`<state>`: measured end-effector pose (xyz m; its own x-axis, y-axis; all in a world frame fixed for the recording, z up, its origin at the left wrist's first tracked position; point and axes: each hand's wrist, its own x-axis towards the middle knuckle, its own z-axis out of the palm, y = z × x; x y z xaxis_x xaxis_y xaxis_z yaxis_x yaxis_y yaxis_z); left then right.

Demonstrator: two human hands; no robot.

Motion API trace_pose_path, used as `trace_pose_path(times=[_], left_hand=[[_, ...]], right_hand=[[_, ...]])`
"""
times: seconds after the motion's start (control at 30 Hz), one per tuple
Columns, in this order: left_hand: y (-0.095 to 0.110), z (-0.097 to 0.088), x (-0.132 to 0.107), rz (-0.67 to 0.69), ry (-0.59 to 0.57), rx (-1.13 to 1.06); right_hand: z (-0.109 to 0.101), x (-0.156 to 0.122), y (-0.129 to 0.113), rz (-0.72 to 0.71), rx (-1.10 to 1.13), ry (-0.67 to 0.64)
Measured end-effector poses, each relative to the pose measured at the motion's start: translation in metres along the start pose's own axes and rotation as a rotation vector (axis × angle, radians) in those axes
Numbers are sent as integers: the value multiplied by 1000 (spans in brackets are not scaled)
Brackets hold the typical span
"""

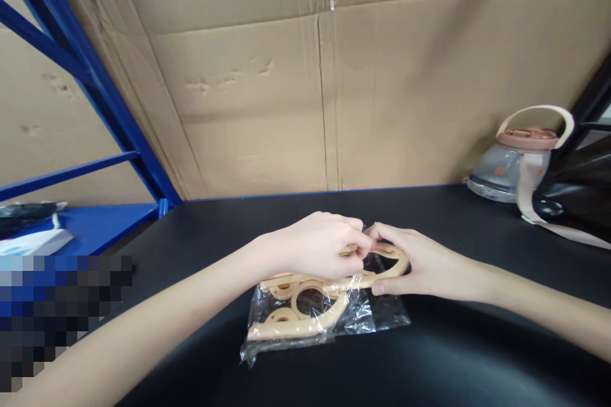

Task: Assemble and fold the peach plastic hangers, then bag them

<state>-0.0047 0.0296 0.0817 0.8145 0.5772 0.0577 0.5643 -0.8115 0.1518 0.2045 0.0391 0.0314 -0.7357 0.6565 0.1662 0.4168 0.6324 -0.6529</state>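
On the black tabletop lies a clear plastic bag [351, 321] with several pale, wood-coloured curved and ring-shaped parts [310, 324] inside. My right hand [420, 264] is closed around a curved wooden piece [403, 261] at the bag's right end, thumb in front and fingers behind. Above the bag, my left hand [329, 245] has its fingers bent in a pinch, and a bit of pale wood shows between them. The two hands meet at the fingertips. Whether that bit belongs to the piece in my right hand is hidden by the fingers.
A clear water bottle [508, 168] with a pinkish lid and strap stands at the back right, beside black plastic [580, 178]. Cardboard [252, 108] walls the back. A blue metal frame [109, 114] rises at left, with a white packet [35, 243] on a blue shelf.
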Motion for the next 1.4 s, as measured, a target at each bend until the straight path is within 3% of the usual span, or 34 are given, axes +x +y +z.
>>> trace_pose_path(times=[0.23,0.4,0.5,0.67,0.73,0.8,0.9,1.1,1.2,1.4], left_hand=[[1,5,-1,-8,-18,-44],[1,9,-12,-39,52,-153],[-4,7,-28,-124,141,-231],[-26,4,-66,-384,391,-215],[-37,2,-81,-437,417,-227],[-46,-1,-93,-463,315,-276],[-53,-9,-106,-558,61,-320],[-44,-14,-111,-584,-360,-278],[-32,-9,-104,-547,-419,-255],[-22,-3,-100,-504,-386,-260]], right_hand=[[22,17,7,22,278,-27],[22,22,7,-73,187,-52],[10,18,6,-95,80,-12],[-8,10,5,24,-98,98],[-9,9,5,69,-125,99],[-6,8,5,98,-117,81],[-1,6,8,133,-68,67],[2,5,12,173,34,52],[2,6,11,184,97,35],[9,5,1,157,137,-12]])
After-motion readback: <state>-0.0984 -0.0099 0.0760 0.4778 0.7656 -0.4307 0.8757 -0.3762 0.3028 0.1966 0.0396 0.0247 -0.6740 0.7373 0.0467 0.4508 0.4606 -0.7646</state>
